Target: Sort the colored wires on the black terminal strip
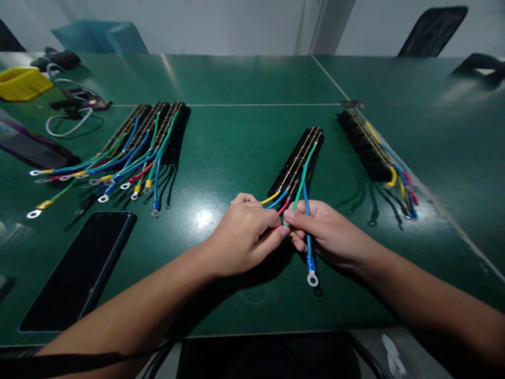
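A black terminal strip (295, 160) with brass-coloured rails lies at the middle right, its coloured wires pointing toward me. My right hand (321, 226) pinches the green wire (303, 176) between thumb and fingers. Beside it a blue wire (308, 245) hangs down past the fingers and ends in a ring terminal (312, 279). My left hand (252, 229) is closed at the wire ends, its fingertips meeting the right hand's at the green wire. Yellow, blue and red wires run behind the left fingers, and their ends are hidden there.
Several wired strips (158, 126) lie side by side at the left, ring terminals toward me. Another wired strip (365, 145) rests at the right. A phone (77, 273) lies at front left, with a yellow bin (23, 84) and cables (73, 116) farther back on the green table (236, 142).
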Demonstrator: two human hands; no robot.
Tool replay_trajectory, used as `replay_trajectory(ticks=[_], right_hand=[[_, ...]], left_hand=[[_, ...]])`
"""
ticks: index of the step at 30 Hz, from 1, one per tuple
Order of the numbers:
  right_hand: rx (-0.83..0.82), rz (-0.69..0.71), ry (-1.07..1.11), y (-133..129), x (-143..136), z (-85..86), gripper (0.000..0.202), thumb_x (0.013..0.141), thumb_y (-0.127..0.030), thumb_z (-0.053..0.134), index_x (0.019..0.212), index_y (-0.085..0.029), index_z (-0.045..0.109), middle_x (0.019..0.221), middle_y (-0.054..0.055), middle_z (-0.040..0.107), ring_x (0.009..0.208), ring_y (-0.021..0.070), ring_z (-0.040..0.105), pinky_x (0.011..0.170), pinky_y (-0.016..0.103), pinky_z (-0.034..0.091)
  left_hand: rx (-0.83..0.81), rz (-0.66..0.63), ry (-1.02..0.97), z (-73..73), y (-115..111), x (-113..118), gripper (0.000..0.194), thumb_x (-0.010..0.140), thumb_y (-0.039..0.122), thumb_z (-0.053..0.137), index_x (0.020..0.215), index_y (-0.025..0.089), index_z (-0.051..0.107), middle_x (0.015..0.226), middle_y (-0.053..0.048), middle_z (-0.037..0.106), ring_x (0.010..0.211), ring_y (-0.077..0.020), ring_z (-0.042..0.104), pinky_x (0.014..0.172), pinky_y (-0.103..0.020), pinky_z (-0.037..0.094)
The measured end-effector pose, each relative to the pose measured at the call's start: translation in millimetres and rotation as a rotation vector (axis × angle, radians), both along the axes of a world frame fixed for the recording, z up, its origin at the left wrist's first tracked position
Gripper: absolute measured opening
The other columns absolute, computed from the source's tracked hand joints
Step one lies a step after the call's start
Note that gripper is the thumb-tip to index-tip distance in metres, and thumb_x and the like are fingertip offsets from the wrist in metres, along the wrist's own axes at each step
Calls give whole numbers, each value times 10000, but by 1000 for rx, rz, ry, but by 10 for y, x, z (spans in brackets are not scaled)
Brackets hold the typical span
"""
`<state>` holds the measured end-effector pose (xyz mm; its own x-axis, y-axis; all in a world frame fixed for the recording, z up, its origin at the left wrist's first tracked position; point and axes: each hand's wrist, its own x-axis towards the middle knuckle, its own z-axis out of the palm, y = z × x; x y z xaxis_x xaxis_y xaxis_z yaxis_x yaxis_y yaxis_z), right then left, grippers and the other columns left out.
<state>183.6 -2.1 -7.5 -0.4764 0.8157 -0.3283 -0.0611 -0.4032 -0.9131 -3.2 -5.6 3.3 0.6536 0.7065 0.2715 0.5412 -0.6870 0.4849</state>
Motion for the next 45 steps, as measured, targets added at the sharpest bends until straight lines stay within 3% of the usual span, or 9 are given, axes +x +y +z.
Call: replay_trajectory(ticks=[9, 16, 25, 31, 39, 45], right_hand=[[-21, 5, 5, -5, 12, -14, 246, 818, -363, 673, 751, -158, 555, 549, -30, 566, 451, 64, 501, 436, 166, 387], [-5, -12, 17, -5, -3, -16, 261, 821, -366, 671, 724, -158, 545, 523, -41, 543, 437, 54, 480, 435, 160, 379], [-15, -8, 8, -6, -7, 4, 257, 812, -364, 678, 745, -153, 548, 559, -37, 545, 445, 52, 480, 427, 158, 382], [48, -9, -12, -8, -15, -17, 256, 854, -371, 620, 740, -155, 541, 536, -36, 541, 446, 60, 486, 440, 167, 374], [63, 8, -78, -5, -24, 4, 298, 834, -409, 631, 712, -153, 538, 515, -41, 528, 425, 73, 506, 420, 180, 378], [38, 7, -45, -13, -30, 22, 296, 826, -406, 640, 714, -152, 539, 518, -47, 521, 420, 64, 499, 415, 173, 377]], left_hand=[[-78, -6, -78, -17, 15, 3, 282, 867, 391, 571, 705, 161, 583, 608, 40, 594, 606, -113, 528, 753, -319, 300], [-27, 0, -23, -10, 17, -3, 262, 922, 285, 462, 727, 162, 587, 576, 35, 518, 596, -114, 483, 755, -318, 303], [-73, 22, -83, -39, 5, 12, 270, 874, 366, 560, 696, 164, 582, 591, 45, 582, 577, -103, 494, 755, -318, 309], [-13, 15, -47, -34, -11, 2, 262, 923, 272, 452, 718, 161, 573, 592, 30, 533, 603, -114, 486, 754, -320, 314], [-55, 23, -69, -27, -4, 5, 257, 889, 322, 529, 694, 161, 573, 585, 38, 563, 573, -103, 481, 734, -314, 315], [-17, 8, -7, -2, -6, 2, 300, 939, 262, 411, 690, 157, 540, 581, 28, 516, 593, -111, 463, 752, -316, 326]])
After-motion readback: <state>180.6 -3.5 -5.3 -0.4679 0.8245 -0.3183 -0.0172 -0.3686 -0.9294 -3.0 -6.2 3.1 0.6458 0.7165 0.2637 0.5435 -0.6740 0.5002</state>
